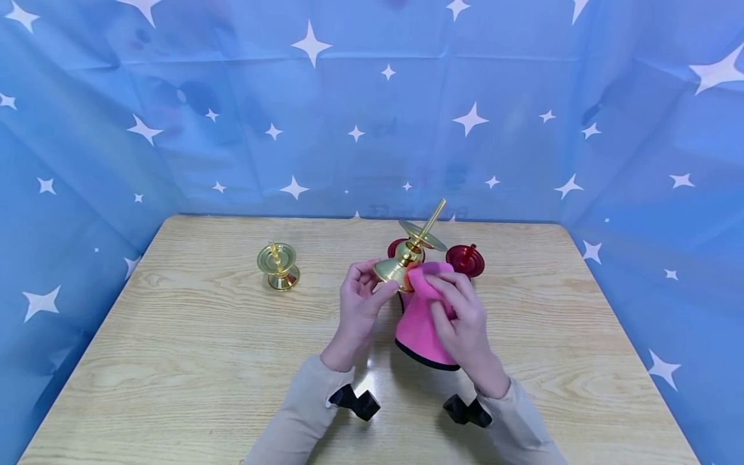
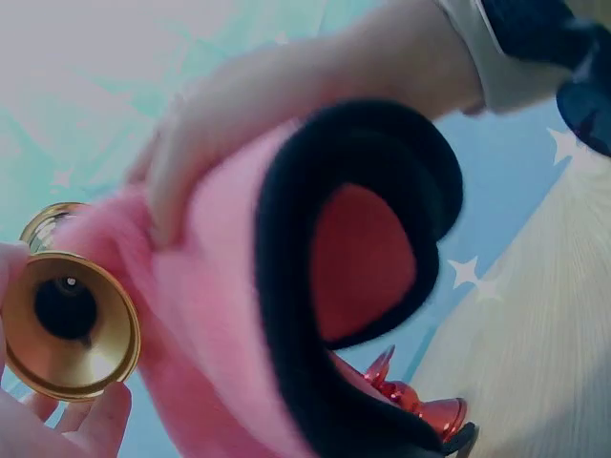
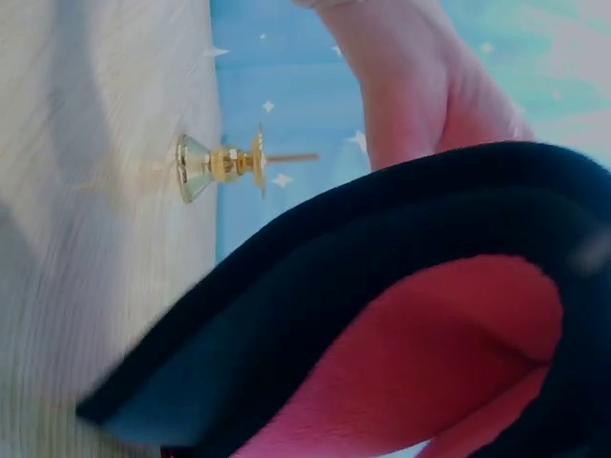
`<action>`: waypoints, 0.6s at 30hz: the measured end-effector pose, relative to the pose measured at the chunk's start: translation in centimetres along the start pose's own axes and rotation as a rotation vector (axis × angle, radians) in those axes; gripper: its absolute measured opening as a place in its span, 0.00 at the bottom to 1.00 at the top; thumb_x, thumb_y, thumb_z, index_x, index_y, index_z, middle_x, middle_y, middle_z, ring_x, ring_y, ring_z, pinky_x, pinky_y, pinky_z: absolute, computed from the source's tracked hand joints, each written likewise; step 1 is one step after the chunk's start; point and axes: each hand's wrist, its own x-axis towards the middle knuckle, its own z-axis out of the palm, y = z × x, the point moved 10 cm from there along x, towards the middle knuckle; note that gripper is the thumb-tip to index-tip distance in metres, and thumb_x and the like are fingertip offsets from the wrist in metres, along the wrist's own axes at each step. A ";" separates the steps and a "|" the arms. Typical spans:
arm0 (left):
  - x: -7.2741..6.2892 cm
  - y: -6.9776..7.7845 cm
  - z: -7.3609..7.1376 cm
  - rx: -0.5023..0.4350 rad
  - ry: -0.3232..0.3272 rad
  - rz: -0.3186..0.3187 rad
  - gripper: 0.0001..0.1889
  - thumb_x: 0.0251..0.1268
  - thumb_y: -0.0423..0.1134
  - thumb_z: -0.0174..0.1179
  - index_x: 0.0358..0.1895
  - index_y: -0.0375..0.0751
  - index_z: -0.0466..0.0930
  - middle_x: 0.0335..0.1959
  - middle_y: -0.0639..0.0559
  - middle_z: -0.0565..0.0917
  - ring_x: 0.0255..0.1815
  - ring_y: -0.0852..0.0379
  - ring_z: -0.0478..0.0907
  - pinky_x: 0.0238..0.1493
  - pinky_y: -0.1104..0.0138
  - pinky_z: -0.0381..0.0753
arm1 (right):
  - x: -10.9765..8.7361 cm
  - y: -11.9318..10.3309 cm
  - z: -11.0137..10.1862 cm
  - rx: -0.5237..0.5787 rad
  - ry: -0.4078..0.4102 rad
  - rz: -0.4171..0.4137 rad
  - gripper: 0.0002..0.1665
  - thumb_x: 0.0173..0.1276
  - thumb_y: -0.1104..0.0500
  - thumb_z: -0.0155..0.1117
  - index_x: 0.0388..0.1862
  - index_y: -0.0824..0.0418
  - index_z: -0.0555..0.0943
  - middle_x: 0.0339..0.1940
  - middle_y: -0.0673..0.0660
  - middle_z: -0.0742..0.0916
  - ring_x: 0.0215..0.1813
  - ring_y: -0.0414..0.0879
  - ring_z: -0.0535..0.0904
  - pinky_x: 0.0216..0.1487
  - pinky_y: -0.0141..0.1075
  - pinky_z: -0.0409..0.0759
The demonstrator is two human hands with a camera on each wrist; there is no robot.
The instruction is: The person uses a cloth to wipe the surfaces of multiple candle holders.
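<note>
A gold candlestick is held up at a tilt over the table, its spike toward the upper right. My left hand grips its flared base, whose hollow underside shows in the left wrist view. In my right hand a pink cloth with black edging is pinched and pressed against the candlestick's body near the base. The cloth's lower part hangs down in a loose curl, and in the right wrist view its dark edging hides most of the right hand.
Another gold candlestick stands on the wooden table at the left. Behind my hands are a red candlestick at the right and a second red one, partly hidden. A blue star-patterned curtain surrounds the table's back and sides.
</note>
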 end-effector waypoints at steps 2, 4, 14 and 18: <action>0.0 0.1 0.1 -0.007 -0.004 -0.007 0.23 0.45 0.30 0.69 0.45 0.35 0.69 0.43 0.53 0.79 0.43 0.59 0.76 0.45 0.72 0.76 | 0.2 1.0 0.0 0.004 -0.013 0.071 0.17 0.50 0.76 0.55 0.40 0.73 0.82 0.40 0.67 0.82 0.42 0.54 0.77 0.42 0.25 0.72; 0.0 0.2 0.3 -0.007 -0.010 -0.008 0.23 0.45 0.31 0.69 0.45 0.35 0.69 0.42 0.53 0.80 0.43 0.60 0.76 0.44 0.73 0.76 | 0.9 1.5 -0.1 0.017 -0.024 0.174 0.17 0.48 0.80 0.56 0.39 0.76 0.82 0.39 0.69 0.83 0.42 0.47 0.78 0.41 0.22 0.71; -0.2 -0.4 0.7 -0.003 -0.029 -0.002 0.26 0.42 0.37 0.74 0.45 0.36 0.69 0.43 0.53 0.80 0.42 0.60 0.76 0.44 0.72 0.75 | -0.1 6.2 0.6 0.252 -0.047 0.667 0.15 0.57 0.76 0.60 0.45 0.72 0.82 0.40 0.52 0.84 0.42 0.38 0.76 0.42 0.25 0.73; 0.0 -0.1 0.5 0.020 -0.017 0.021 0.26 0.43 0.38 0.74 0.45 0.37 0.69 0.41 0.53 0.79 0.40 0.61 0.75 0.42 0.72 0.76 | 0.3 4.5 0.7 0.205 -0.076 0.550 0.12 0.55 0.76 0.62 0.39 0.71 0.83 0.37 0.62 0.84 0.38 0.36 0.76 0.39 0.23 0.73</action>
